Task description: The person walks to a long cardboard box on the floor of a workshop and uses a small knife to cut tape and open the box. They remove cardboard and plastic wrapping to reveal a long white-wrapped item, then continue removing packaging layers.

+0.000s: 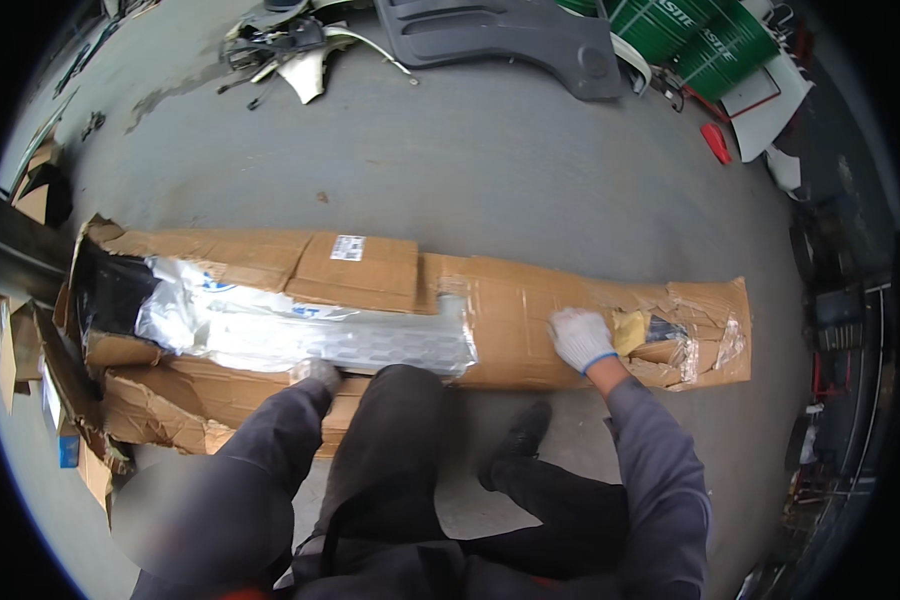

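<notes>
A long, torn cardboard box (515, 310) lies across the floor in front of me. Its left part is open and shows a long piece in silvery, see-through plastic wrap (270, 330). My left hand (316, 374), in a pale glove, reaches to the near edge of this opening beside the wrap; its fingers are mostly hidden. On top of the box's right half rests my right hand (582, 338), in a white glove with a blue cuff. Its fingers are curled down against the cardboard, and whatever they may hold is hidden. Yellowish padding (629, 332) shows through a torn hole beside it.
My knee (410, 390) is at the box's near edge. Beyond lie a dark grey plastic panel (500, 40), green drums (725, 45), a red piece (715, 143) and a pile of vehicle parts (290, 50). More cardboard (30, 350) stands at the left; shelving (850, 350) lines the right.
</notes>
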`<act>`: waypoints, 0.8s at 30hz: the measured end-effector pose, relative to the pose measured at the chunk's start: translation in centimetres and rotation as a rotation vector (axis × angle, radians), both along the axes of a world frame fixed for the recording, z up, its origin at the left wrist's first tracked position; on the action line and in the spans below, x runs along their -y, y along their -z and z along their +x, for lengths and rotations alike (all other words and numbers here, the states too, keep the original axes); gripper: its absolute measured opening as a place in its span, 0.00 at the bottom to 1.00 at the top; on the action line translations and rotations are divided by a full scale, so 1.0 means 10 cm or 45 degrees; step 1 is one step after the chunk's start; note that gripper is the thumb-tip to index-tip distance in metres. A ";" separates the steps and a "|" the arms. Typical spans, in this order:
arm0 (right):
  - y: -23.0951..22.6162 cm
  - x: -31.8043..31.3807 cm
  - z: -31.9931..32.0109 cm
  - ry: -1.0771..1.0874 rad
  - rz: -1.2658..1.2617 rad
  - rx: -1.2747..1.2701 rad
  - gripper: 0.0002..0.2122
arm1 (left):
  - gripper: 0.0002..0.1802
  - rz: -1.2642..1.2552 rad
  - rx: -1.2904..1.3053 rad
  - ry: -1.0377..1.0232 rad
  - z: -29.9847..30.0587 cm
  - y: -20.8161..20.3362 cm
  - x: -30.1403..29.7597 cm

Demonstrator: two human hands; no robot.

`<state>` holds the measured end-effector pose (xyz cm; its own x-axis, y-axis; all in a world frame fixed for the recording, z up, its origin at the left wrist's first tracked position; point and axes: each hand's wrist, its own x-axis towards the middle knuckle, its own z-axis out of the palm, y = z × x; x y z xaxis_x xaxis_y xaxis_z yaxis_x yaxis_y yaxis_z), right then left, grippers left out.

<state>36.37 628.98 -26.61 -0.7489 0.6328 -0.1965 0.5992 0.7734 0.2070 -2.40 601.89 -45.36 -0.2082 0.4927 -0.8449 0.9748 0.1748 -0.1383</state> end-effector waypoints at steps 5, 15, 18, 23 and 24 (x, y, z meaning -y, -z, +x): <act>0.58 -0.10 -0.38 -0.073 -0.087 0.009 0.08 | 0.22 -0.162 -0.044 0.066 0.11 -0.28 -0.14; 0.98 0.04 -1.08 -0.264 -0.377 0.116 0.09 | 0.22 0.024 -0.156 0.022 -0.02 0.21 0.19; 0.96 -0.05 -0.87 -0.307 -0.286 0.186 0.10 | 0.21 0.074 -0.106 -0.162 0.09 0.08 0.01; 0.98 -0.11 -0.75 -0.224 -0.331 0.066 0.10 | 0.22 0.033 -0.176 -0.304 0.00 0.18 0.06; 1.06 -0.14 -0.68 -0.199 -0.344 0.034 0.10 | 0.23 0.003 -0.195 -0.206 -0.04 0.33 0.11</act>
<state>29.53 630.41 -37.17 -0.8255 0.4325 -0.3626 0.4657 0.8849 -0.0045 -2.85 600.75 -48.65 -0.4106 0.4442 -0.7963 0.9017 0.3278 -0.2820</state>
